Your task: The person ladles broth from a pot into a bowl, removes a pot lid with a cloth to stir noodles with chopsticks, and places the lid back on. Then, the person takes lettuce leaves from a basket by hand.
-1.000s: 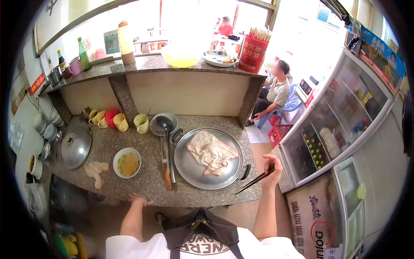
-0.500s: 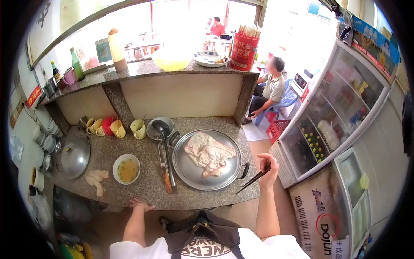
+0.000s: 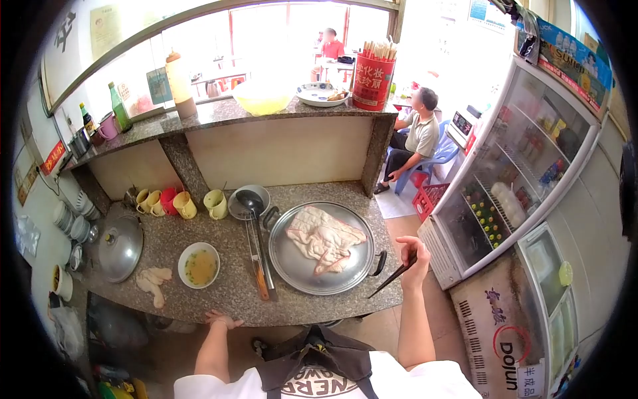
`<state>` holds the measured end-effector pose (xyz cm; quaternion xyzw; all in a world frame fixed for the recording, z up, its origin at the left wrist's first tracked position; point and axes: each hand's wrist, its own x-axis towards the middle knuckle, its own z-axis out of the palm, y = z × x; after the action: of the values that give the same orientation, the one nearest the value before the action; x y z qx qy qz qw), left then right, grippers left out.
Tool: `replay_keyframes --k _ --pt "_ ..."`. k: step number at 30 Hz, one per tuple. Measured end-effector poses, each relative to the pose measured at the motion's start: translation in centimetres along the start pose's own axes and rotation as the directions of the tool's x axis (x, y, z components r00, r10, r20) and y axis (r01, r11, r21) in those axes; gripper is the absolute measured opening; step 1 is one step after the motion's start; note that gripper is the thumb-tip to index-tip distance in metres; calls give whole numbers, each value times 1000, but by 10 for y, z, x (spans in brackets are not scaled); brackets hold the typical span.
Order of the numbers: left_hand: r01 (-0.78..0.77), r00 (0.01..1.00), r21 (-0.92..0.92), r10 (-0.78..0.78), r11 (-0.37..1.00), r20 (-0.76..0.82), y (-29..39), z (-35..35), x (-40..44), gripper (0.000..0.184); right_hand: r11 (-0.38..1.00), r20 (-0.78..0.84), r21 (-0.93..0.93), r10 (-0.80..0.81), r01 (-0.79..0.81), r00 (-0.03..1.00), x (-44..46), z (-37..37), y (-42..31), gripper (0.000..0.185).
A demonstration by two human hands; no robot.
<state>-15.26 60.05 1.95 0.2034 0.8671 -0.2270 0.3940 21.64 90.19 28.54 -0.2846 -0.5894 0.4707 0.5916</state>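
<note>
Chopsticks (image 3: pixel 393 277), dark and slender, are slanting down to the left from the right hand (image 3: pixel 416 259), their tips pointing toward the front right edge of the speckled worktop (image 3: pixel 229 279). The fingers of that hand are curling closed around the upper part, gripping it near the thumb. The left hand (image 3: pixel 222 320) is resting at the worktop's front edge, its fingers spreading loosely apart and touching only the stone. Between the hands and farther back, a pale, folded sheet of food (image 3: pixel 323 236) is lying on a round two-handled metal pan (image 3: pixel 286 256). Just left of the pan, a ladle (image 3: pixel 250 201) and a wooden-handled utensil (image 3: pixel 259 276) are lying side by side, the ladle's head leaning over a bowl (image 3: pixel 264 194). Farther left, a white bowl (image 3: pixel 181 267) is holding broth with green bits, and a pale piece of food (image 3: pixel 153 282) is lying beside it, near a domed metal lid (image 3: pixel 121 253). Cups (image 3: pixel 187 206) are standing in a row behind. Beyond the worktop, a person (image 3: pixel 422 136) is sitting near a glass-door refrigerator (image 3: pixel 515 186).
</note>
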Motion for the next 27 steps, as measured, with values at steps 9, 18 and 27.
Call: replay_keyframes --k 9,18,27 --pt "35 999 -19 -35 999 4 5 -13 -29 95 999 7 -53 -8 8 1000 -1 6 1 53" --pt "32 999 -74 -35 997 -35 1 -6 -20 97 999 -29 -38 -22 21 999 2 0 2 54" --pt "47 992 -60 -39 997 124 2 -16 -18 123 999 -45 -18 -34 34 998 5 -3 3 54"
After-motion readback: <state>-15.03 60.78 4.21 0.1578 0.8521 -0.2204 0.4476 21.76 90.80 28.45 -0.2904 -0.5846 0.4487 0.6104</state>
